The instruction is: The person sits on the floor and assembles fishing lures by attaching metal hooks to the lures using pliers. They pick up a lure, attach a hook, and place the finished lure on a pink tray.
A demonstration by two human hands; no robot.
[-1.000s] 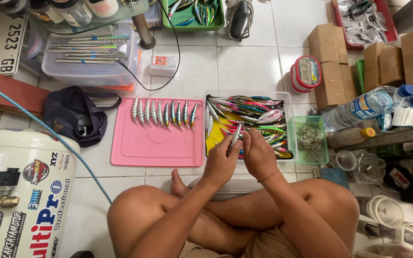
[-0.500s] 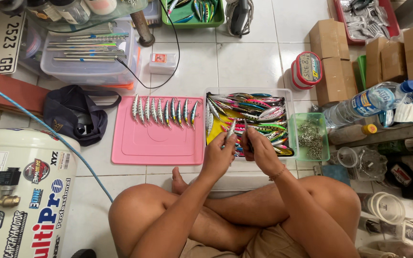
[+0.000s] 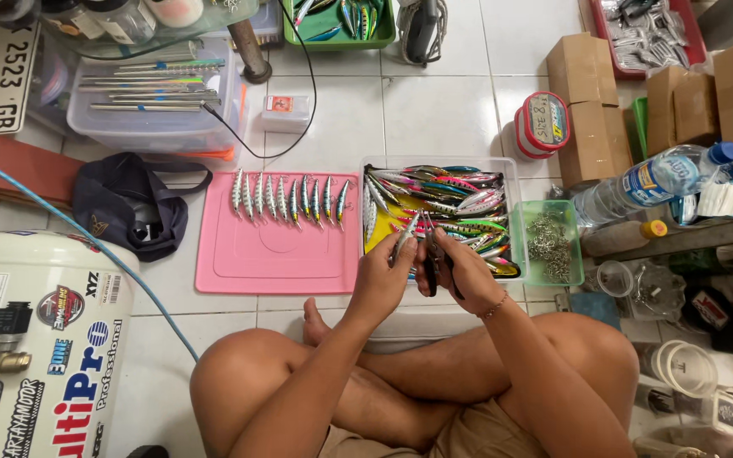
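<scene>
The left hand (image 3: 381,280) hides most of the lure (image 3: 406,237); the hooks (image 3: 549,247) are too small to make out.

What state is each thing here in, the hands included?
Left hand: holding a silvery fishing lure.
Right hand: gripping dark pliers.
Pink tray: flat, lures in a row along its top edge.
Clear bin: open, heaped with coloured lures.
Water bottle: capped, lying down.
</scene>
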